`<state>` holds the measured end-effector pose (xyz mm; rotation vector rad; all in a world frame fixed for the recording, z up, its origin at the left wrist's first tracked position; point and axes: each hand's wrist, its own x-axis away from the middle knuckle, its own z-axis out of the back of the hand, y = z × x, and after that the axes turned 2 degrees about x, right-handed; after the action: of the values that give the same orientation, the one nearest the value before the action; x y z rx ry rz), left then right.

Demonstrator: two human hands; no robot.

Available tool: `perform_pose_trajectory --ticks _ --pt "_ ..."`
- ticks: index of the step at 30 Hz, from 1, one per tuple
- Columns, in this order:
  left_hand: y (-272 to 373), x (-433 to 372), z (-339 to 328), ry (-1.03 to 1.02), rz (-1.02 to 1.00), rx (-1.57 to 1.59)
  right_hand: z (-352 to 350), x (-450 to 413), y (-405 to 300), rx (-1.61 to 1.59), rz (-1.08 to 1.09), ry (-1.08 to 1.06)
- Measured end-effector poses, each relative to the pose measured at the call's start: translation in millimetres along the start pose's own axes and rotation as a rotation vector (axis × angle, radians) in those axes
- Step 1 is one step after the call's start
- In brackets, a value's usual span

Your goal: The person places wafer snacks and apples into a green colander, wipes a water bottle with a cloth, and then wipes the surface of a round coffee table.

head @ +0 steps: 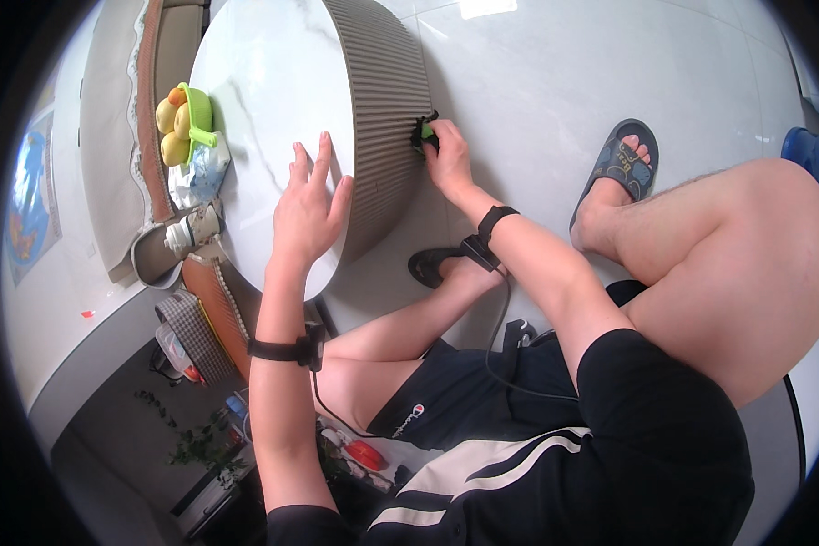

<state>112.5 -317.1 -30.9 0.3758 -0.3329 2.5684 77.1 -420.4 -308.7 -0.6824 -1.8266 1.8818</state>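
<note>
A table with a white marble-look top (pixel 266 61) and a ribbed grey-brown side (pixel 385 89) stands before me. My left hand (pixel 307 215) lies flat near the edge of the top, fingers spread, holding nothing. Down at the lower edge of the ribbed side, my right hand (pixel 452 160) grips a small green-and-black cleaning cloth or scrubber (pixel 425 133); its exact kind cannot be told. The dark, crumpled part of it touches the ribs close to the floor. Black straps with small cabled devices sit around both my forearms.
A green plastic colander (pixel 201 112) of yellow fruit, a soft plastic pack (pixel 201 170) and a white bottle (pixel 194 228) are at the table's far left edge. Beyond is a beige sofa (pixel 112 136). My slippered feet rest on pale floor tiles (pixel 532 75).
</note>
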Motion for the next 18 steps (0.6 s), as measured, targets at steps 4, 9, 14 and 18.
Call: perform_pose_trajectory --ticks 4,9,14,18 --pt "-7 10 1 0.002 0.037 -0.016 -12 -10 -69 -0.125 0.160 0.066" --pt "-7 13 2 -0.002 0.042 -0.023 -7 -28 -104 -0.224 0.364 0.032" --pt "-4 10 2 -0.002 0.031 -0.020 -1 -23 -46 -0.102 0.337 0.002" --pt "-1 4 -2 0.008 0.016 -0.009 5 -30 -9 -0.002 0.183 -0.028"
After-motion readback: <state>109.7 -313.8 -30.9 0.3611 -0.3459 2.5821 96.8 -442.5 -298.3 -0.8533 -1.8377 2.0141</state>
